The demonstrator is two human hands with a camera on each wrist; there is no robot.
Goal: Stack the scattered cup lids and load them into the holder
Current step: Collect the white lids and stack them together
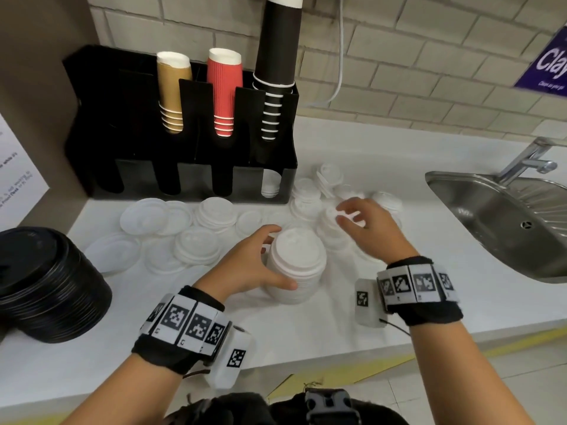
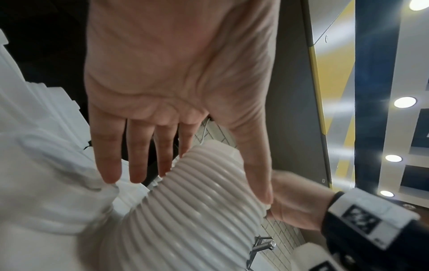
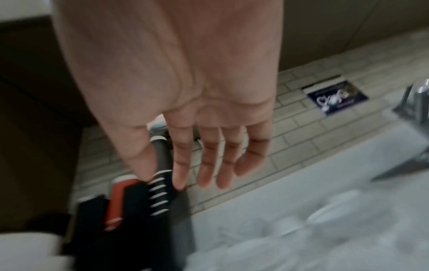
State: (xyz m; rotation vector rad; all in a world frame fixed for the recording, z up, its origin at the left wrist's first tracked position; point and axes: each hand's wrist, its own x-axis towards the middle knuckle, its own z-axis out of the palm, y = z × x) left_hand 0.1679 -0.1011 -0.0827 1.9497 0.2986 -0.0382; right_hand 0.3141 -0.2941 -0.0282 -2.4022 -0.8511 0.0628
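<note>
White counter [image 1: 352, 305]: spans the head view. Steel sink [image 1: 503, 222] set in at 3 o'clock.

Black holder [image 1: 184, 124]: stands at 11 o'clock against the tiled wall. Carries brown, red and black cup stacks in the rear slots; a few white lids visible in the rightmost front slot.

Stack of black lids [image 1: 46, 286]: sits at 9 o'clock at the counter edge.

Scattered white lids [image 1: 196, 234]: lie flat and in short piles in front of the holder, from 10 o'clock round to 1 o'clock.

Tall stack of white lids [image 1: 296, 265]: stands upright at centre, on the counter.

Left hand [image 1: 245, 265]: braces the tall stack, thumb along the near side, fingers straight along the far side. Nothing clamped.

Right hand [image 1: 365, 228]: hovers above the piles at 1 o'clock, fingers spread and relaxed, no grip; view from the right wrist blurred.
</note>
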